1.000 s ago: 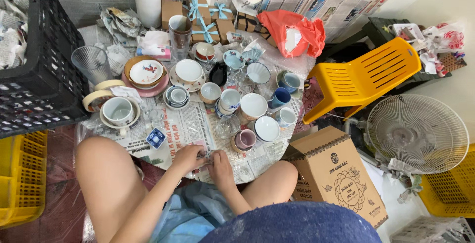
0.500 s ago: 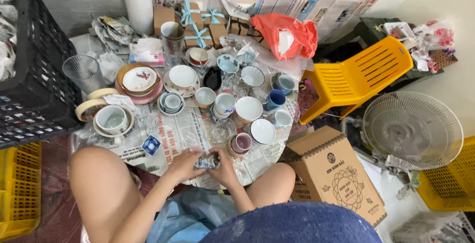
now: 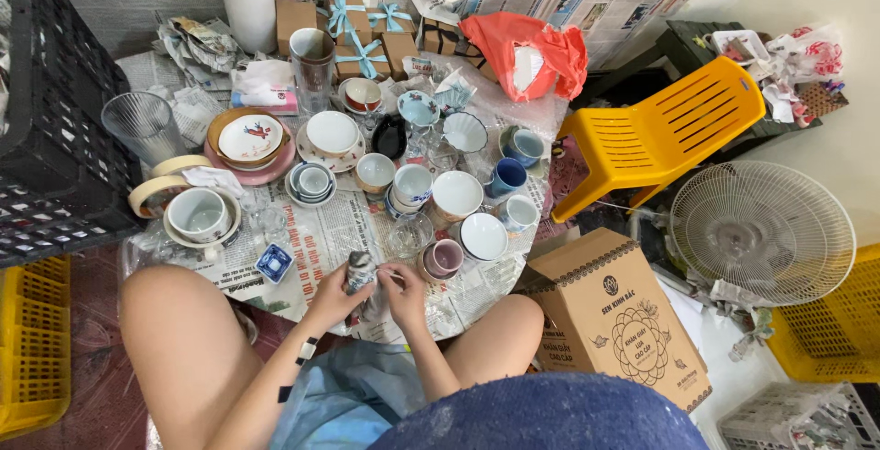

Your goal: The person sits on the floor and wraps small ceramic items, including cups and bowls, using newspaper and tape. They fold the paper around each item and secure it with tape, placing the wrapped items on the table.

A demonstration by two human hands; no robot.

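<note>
Both hands have lifted off the newspaper and drawn together since the earlier frame, and now grip one small object between them at lower centre of the frame. That object, a small grey-and-white patterned ceramic piece (image 3: 359,271), sits just above the person's lap; its exact shape is too small to tell. The left hand (image 3: 335,296) is closed around its lower side, fingers curled. The right hand (image 3: 403,287) is closed on the other side, fingertips pinched near its top.

Handling it well would seem to call for keeping it low over the lap and supported from beneath, since crockery crowds the space just ahead.

Just beyond the hands lie a small pink cup (image 3: 445,256), a white bowl (image 3: 483,235) and a small blue square dish (image 3: 273,262), all on the newspaper-covered worktop (image 3: 321,230). Further up stand stacked plates, cups and a clear ribbed glass (image 3: 142,125), each apparently empty. At lower right a brown cardboard box (image 3: 610,317) stands closed beside a yellow plastic chair (image 3: 665,134).
</note>
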